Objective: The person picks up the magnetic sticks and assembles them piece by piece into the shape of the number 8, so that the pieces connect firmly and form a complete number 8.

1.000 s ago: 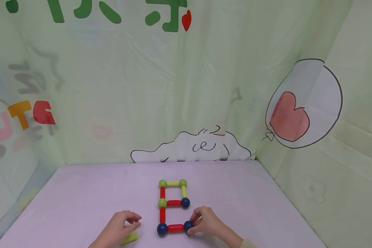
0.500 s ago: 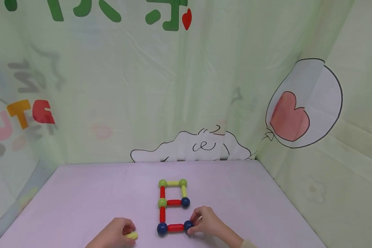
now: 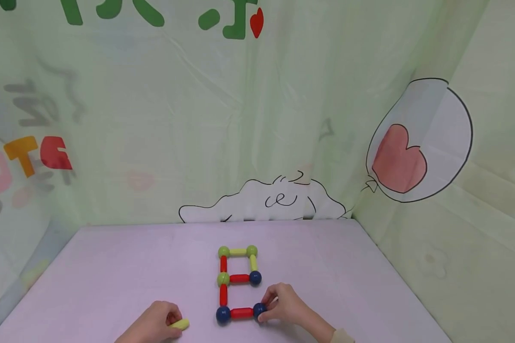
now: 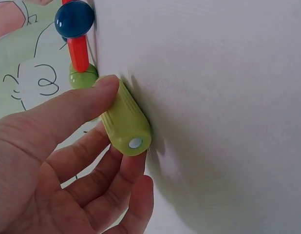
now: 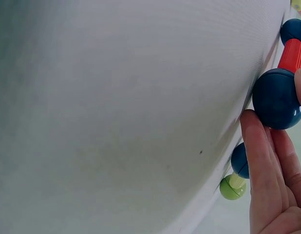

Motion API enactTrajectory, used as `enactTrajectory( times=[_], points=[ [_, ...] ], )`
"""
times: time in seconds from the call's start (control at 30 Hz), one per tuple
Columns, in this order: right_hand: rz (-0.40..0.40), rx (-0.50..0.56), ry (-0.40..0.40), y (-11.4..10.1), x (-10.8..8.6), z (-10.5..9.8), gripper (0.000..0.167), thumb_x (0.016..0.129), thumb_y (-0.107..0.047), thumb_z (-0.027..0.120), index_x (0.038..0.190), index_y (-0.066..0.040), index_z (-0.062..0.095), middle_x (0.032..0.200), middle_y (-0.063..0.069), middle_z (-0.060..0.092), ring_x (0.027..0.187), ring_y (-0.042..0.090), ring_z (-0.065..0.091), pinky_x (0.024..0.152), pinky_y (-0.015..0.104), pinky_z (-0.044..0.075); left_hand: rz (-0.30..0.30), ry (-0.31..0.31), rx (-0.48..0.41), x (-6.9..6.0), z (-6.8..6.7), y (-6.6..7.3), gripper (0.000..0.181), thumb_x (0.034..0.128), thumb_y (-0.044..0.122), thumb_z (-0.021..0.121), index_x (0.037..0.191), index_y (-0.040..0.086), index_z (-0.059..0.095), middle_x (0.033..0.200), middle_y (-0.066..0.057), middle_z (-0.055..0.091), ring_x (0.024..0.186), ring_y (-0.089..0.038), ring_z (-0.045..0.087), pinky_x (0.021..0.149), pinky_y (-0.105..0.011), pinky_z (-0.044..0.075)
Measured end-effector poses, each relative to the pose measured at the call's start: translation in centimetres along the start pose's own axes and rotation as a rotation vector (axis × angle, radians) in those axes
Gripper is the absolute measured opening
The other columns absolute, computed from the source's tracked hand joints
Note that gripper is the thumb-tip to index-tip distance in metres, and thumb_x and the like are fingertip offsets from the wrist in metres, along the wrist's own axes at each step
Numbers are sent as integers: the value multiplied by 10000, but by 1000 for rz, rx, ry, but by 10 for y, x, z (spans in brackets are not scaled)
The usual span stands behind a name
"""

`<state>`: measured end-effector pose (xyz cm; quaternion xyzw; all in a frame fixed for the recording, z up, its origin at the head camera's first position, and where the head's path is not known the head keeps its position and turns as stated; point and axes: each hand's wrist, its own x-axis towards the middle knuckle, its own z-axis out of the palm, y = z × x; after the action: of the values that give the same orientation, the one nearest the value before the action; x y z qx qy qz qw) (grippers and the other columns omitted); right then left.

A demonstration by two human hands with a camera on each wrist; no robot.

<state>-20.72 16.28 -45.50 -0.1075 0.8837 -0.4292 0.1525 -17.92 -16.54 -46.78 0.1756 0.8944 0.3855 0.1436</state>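
Between thumb and fingers, my left hand pinches a yellow-green magnetic rod low over the table; a pale metal disc shows at its end. My right hand holds a dark blue ball at the near right corner of a rod-and-ball figure. A red rod joins that ball to another blue ball on the left. From there, red rods run away from me to a green ball and on to a far green ball. The figure's far part forms a complete square.
The lilac tabletop extends around the figure. A printed curtain hangs behind the table's far edge, and another side of it rises at the right. In the far square, a blue ball sits at the near right.
My left hand has come down onto the yellow-green rod, picked it up between thumb and fingers, and drawn slightly left. The right hand stays at its blue ball.
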Motion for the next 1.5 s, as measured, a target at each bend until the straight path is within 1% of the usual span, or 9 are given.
enactTrajectory(
  times=[0.17, 0.4, 0.7, 0.73, 0.87, 1.1, 1.3, 1.43, 1.5],
  points=[
    [2, 1, -2, 0, 0, 0, 237, 632, -57, 818, 775, -51, 629, 725, -4, 591, 653, 119, 573, 623, 262, 513, 7, 13, 26, 1, -1, 3, 160, 717, 115, 756, 767, 61, 614, 693, 26, 534, 638, -134, 470, 575, -257, 400],
    [10, -3, -1, 0, 0, 1, 241, 630, -60, 819, 779, -50, 631, 727, -2, 591, 657, 120, 576, 632, 263, 515, -70, 47, 44, 6, 0, 12, 158, 743, 159, 746, 772, 61, 626, 670, 24, 519, 626, -137, 458, 565, -266, 396],
    [5, 0, 3, 0, 0, 1, 242, 628, -54, 820, 779, -44, 631, 731, 1, 589, 662, 122, 579, 633, 264, 515, -118, 113, 56, 17, 3, 26, 168, 757, 174, 731, 821, 32, 670, 674, 23, 536, 628, -129, 465, 564, -253, 406],
    [4, 0, 3, 0, 0, 1, 242, 628, -55, 820, 779, -44, 631, 731, 1, 590, 662, 121, 580, 633, 263, 515, -113, 122, 61, 18, 3, 27, 168, 754, 172, 732, 822, 30, 674, 671, 24, 540, 626, -126, 467, 561, -250, 405],
    [-3, 4, 1, 0, 0, 1, 242, 626, -50, 820, 778, -42, 632, 731, 0, 591, 660, 121, 582, 628, 260, 515, -103, 155, 50, 26, 5, 32, 173, 752, 167, 735, 826, 20, 681, 665, 23, 545, 624, -123, 471, 554, -246, 403],
    [-3, 4, -2, 1, 1, 0, 241, 625, -53, 820, 778, -45, 634, 730, -3, 593, 660, 119, 578, 626, 253, 511, -163, 148, -34, 44, 10, 43, 252, 781, 225, 719, 898, 6, 681, 710, 6, 555, 658, -132, 481, 589, -268, 439],
    [-15, 6, 0, 4, 1, 1, 244, 616, -43, 822, 770, -38, 633, 729, 0, 595, 657, 118, 584, 614, 247, 509, -139, 159, -89, 59, 19, 53, 269, 789, 228, 711, 917, -6, 676, 719, 3, 569, 662, -127, 498, 587, -261, 459],
    [-5, 11, 1, 4, 1, 1, 244, 618, -45, 821, 772, -42, 632, 733, -1, 594, 658, 118, 582, 617, 250, 510, -100, 181, -109, 68, 26, 58, 253, 784, 207, 717, 889, -19, 676, 716, -1, 585, 653, -117, 518, 577, -252, 471],
    [1, 10, 3, 3, 2, 1, 245, 617, -46, 822, 772, -43, 633, 732, -2, 592, 657, 118, 581, 617, 252, 511, -101, 180, -126, 72, 30, 61, 254, 784, 210, 718, 886, -19, 671, 722, -6, 581, 645, -112, 524, 572, -246, 481]
  ],
)
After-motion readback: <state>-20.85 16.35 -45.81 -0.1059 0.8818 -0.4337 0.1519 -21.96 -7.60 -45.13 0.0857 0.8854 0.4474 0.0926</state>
